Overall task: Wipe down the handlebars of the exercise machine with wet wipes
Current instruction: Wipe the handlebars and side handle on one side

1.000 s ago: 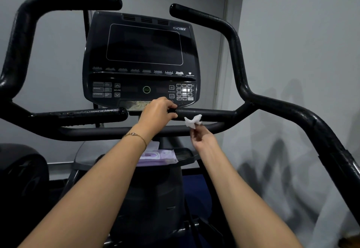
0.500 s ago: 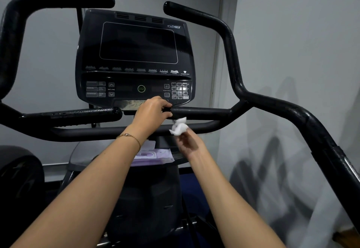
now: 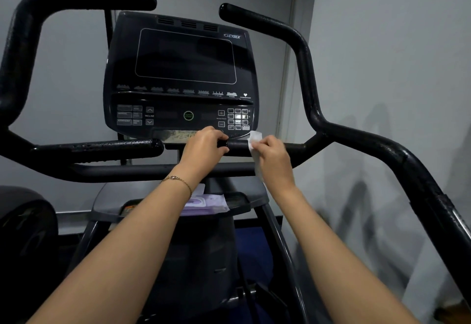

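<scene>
Wet wipe point(image 3: 254, 140) now pressed on handlebar point(image 3: 238, 148), right hand point(image 3: 274, 160) raised

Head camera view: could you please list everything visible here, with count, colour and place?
Console: one, black, centre, screen dark.
Upper handlebars: two, black, curving up on either side of the console.
Short grip bars: two, black, horizontal, below the console.
Cross bar: one, black, below the grip bars.
Wet wipe: one, white, draped over the right grip bar.
Wipe pack: one, purple, on the tray under the console.
Tray: one, dark grey, below the cross bar.
Walls: grey, behind and to the right.
Bracelet: one, gold, left wrist.
Left hand: gripping the end of the right grip bar.
Right hand: holding the wipe on that bar.
</scene>
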Motion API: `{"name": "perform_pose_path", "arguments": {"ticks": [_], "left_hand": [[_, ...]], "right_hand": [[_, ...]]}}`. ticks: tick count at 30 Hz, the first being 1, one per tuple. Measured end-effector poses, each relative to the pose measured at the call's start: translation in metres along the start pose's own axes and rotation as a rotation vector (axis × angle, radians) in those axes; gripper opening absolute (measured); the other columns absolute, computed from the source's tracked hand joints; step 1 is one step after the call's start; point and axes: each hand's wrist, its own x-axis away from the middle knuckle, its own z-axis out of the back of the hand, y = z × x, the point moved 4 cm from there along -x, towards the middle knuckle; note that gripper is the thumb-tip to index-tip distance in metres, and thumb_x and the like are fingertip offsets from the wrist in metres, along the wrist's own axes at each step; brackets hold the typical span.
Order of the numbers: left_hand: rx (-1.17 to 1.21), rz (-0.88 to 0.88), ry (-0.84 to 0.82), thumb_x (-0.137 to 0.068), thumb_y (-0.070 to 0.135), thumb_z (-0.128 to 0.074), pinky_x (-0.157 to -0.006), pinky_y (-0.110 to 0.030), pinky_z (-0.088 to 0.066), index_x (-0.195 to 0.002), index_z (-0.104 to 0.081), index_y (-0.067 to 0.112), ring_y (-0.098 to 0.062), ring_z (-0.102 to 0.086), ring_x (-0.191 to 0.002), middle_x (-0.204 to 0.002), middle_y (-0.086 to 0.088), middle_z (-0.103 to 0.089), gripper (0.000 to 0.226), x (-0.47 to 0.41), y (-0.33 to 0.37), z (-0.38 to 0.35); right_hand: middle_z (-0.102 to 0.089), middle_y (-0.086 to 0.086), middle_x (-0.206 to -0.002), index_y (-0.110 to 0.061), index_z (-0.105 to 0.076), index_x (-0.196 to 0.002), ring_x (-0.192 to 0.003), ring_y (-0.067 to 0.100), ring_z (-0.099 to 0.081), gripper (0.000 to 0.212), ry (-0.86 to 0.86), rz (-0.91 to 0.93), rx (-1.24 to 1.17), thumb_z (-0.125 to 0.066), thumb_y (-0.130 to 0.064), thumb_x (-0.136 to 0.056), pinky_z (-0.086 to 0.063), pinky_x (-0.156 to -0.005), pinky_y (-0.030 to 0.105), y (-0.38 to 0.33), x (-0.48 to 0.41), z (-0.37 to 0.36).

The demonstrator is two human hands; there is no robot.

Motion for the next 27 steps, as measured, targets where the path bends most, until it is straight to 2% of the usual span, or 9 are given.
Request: {"name": "perform_pose_path", "arguments": {"ticks": [5,7,9,11,13,17,20,23,27], "left_hand": [[0.017,0.012,0.001,-0.087,0.020,-0.064,-0.092,-0.032,-0.048,-0.119,-0.064,0.012,-0.021,-0.057,-0.109,-0.118,-0.004,-0.059,0.033,0.000,0.000,-0.001],[0.017,0.008,-0.001,-0.087,0.020,-0.064,-0.092,-0.033,-0.048,-0.119,-0.064,0.012,-0.022,-0.058,-0.108,-0.117,-0.004,-0.059,0.033,0.000,0.000,-0.002],[0.013,0.007,0.001,-0.087,0.020,-0.065,-0.091,-0.034,-0.048,-0.119,-0.064,0.012,-0.022,-0.058,-0.108,-0.117,-0.004,-0.059,0.033,0.001,0.000,-0.002],[0.017,0.013,0.005,-0.087,0.020,-0.065,-0.091,-0.035,-0.048,-0.119,-0.063,0.012,-0.022,-0.059,-0.107,-0.117,-0.005,-0.059,0.033,0.002,0.000,-0.001],[0.016,0.016,0.003,-0.087,0.020,-0.064,-0.091,-0.035,-0.048,-0.119,-0.063,0.012,-0.023,-0.059,-0.107,-0.117,-0.005,-0.059,0.033,0.003,0.001,-0.001],[0.003,0.023,-0.015,-0.089,0.020,-0.062,-0.092,-0.035,-0.048,-0.121,-0.061,0.011,-0.023,-0.057,-0.109,-0.118,-0.005,-0.057,0.034,0.002,0.002,-0.001],[-0.044,0.019,-0.019,-0.090,0.020,-0.060,-0.091,-0.037,-0.048,-0.124,-0.059,0.012,-0.024,-0.056,-0.111,-0.121,-0.005,-0.057,0.034,0.002,0.005,-0.003],[-0.065,0.025,0.012,-0.091,0.020,-0.059,-0.090,-0.037,-0.047,-0.124,-0.059,0.013,-0.026,-0.055,-0.113,-0.123,-0.007,-0.056,0.034,0.003,0.004,-0.004],[-0.058,0.039,0.059,-0.093,0.018,-0.056,-0.087,-0.037,-0.045,-0.121,-0.060,0.010,-0.029,-0.055,-0.111,-0.121,-0.009,-0.056,0.030,0.005,0.004,-0.008]], "right_hand": [[-0.059,0.018,-0.098,0.004,-0.068,-0.103,-0.097,0.031,-0.053,0.021,-0.005,-0.207,0.135,-0.053,0.004,-0.088,-0.044,-0.080,0.030,0.034,-0.017,0.012],[-0.060,0.017,-0.093,0.005,-0.069,-0.096,-0.092,0.031,-0.055,0.017,-0.035,-0.114,0.173,-0.057,0.005,-0.085,-0.047,-0.075,0.035,0.012,-0.022,0.003],[-0.061,0.016,-0.083,0.006,-0.070,-0.084,-0.080,0.029,-0.055,0.008,-0.062,0.031,0.158,-0.063,0.006,-0.081,-0.040,-0.060,0.030,-0.019,-0.018,-0.008],[-0.060,0.015,-0.074,0.004,-0.070,-0.077,-0.070,0.026,-0.054,0.004,-0.054,0.131,0.147,-0.067,0.005,-0.078,-0.032,-0.056,0.025,-0.031,-0.011,-0.008],[-0.060,0.017,-0.077,0.004,-0.071,-0.085,-0.075,0.027,-0.055,0.009,-0.073,0.098,0.164,-0.065,0.002,-0.080,-0.032,-0.060,0.026,-0.013,-0.011,0.000],[-0.056,0.016,-0.089,0.002,-0.070,-0.102,-0.093,0.031,-0.054,0.021,-0.048,-0.166,0.255,-0.054,0.003,-0.088,-0.033,-0.070,0.025,0.035,-0.018,0.015],[-0.059,0.015,-0.090,0.003,-0.070,-0.099,-0.092,0.030,-0.053,0.020,-0.084,-0.078,0.246,-0.055,0.005,-0.086,-0.039,-0.069,0.030,0.003,-0.027,0.000],[-0.060,0.015,-0.084,0.004,-0.070,-0.088,-0.083,0.030,-0.054,0.012,-0.068,0.100,0.247,-0.059,0.001,-0.085,-0.032,-0.060,0.029,-0.038,-0.018,-0.012],[-0.057,0.014,-0.090,0.001,-0.068,-0.101,-0.084,0.023,-0.049,0.018,-0.071,0.040,0.274,-0.054,-0.003,-0.090,-0.030,-0.067,0.026,-0.015,-0.007,0.006]]}}
